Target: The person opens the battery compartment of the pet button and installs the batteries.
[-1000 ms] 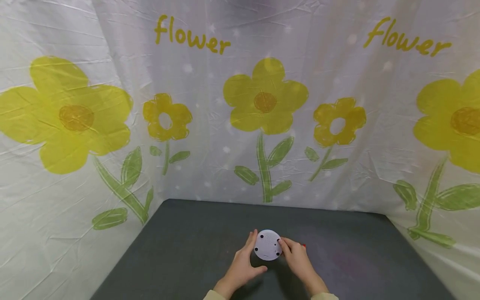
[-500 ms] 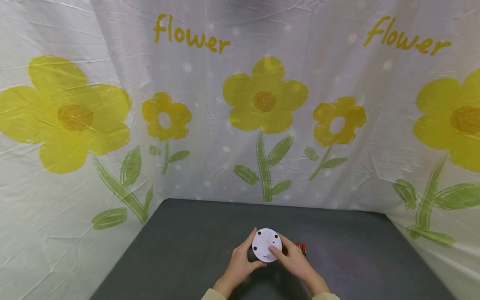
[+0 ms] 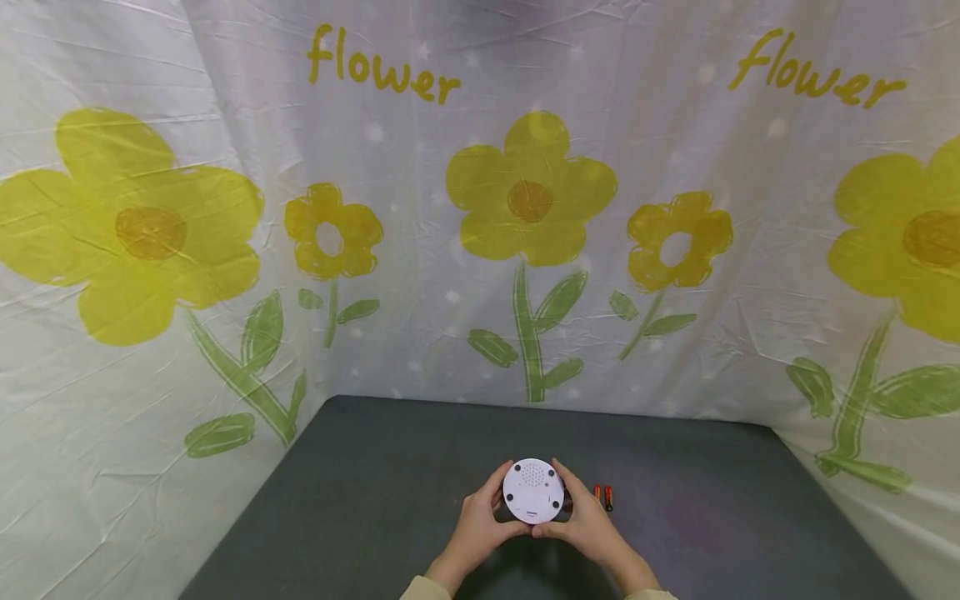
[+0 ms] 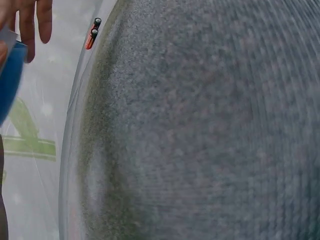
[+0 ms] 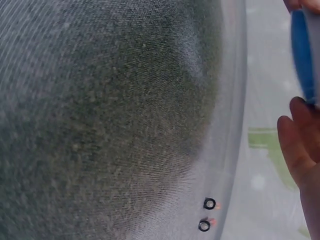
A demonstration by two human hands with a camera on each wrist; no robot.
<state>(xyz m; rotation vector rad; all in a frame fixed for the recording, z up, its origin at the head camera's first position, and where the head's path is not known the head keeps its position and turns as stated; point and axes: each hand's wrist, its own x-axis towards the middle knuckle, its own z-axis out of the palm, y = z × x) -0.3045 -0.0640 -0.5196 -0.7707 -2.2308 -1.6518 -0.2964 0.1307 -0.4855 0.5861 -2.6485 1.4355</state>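
Observation:
A round device [image 3: 533, 492] with a white face, a cluster of small holes and several black feet is held up above the dark table. Both wrist views catch part of its blue side [image 5: 303, 57]. On its left, my left hand [image 3: 477, 518] grips the rim, thumb along the lower edge. My right hand [image 3: 588, 518] grips the opposite side the same way, and the two thumb tips nearly meet at the bottom. Just beyond the right hand lie two red-and-black batteries [image 3: 608, 497], side by side on the table; the left wrist view shows the batteries [image 4: 93, 34] too.
The dark grey table [image 3: 405, 467] reaches back to a pale curtain [image 3: 420, 333] printed with yellow flowers. That curtain also runs along the left and right sides.
My right thumb has shifted from the device's white face down to its lower rim, and my left thumb has closed onto the rim. The batteries, mostly hidden earlier, are now in sight.

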